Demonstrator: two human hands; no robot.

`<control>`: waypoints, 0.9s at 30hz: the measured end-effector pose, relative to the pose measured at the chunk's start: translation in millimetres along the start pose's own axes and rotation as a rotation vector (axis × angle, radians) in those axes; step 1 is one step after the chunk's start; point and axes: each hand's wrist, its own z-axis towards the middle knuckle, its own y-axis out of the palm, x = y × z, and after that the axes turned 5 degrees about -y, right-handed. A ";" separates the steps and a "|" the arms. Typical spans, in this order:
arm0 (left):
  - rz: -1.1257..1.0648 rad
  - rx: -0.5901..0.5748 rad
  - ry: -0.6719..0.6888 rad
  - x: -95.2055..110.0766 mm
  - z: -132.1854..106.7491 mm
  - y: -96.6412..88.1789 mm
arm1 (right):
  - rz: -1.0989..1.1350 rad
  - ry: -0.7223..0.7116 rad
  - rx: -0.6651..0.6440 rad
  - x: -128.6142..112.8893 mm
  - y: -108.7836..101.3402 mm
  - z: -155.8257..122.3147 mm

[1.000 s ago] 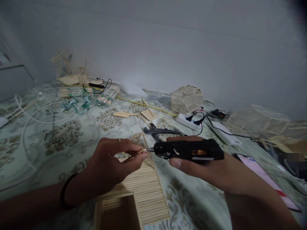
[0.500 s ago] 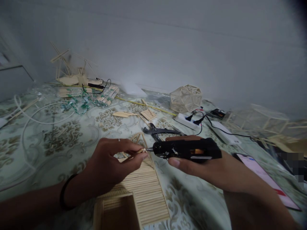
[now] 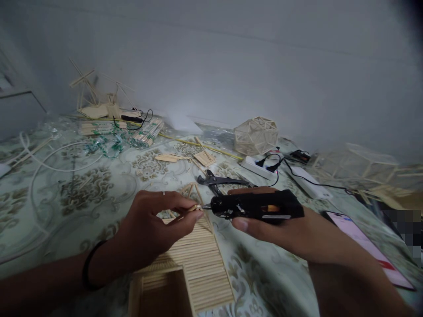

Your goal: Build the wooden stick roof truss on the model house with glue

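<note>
My left hand pinches a short wooden stick between thumb and forefinger, just above a flat panel of glued sticks. My right hand grips a black glue gun lying sideways, its nozzle touching the tip of the stick. A ring shows on a left finger and a dark band on the left wrist. A small stick triangle stands behind the fingers.
Black pliers lie just beyond the gun. A white power strip with black cables, a stick-built ball, a phone at right, loose stick bundles and white tubing lie on the patterned cloth.
Almost nothing has moved; the glue gun has shifted very slightly left and down, with its nozzle still at the stick's tip.
</note>
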 end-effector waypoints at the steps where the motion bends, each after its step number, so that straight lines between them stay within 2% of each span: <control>1: -0.001 -0.002 -0.001 -0.3 0.1 0.1 | 0.001 -0.005 0.002 0.2 0.1 0.1; 12: -0.015 -0.012 -0.048 2.7 -0.1 0.4 | 0.028 -0.016 -0.057 -3.2 -3.3 1.4; 27: -0.020 -0.029 -0.051 2.4 -0.2 -0.4 | 0.065 -0.002 -0.046 -4.4 -5.4 -0.3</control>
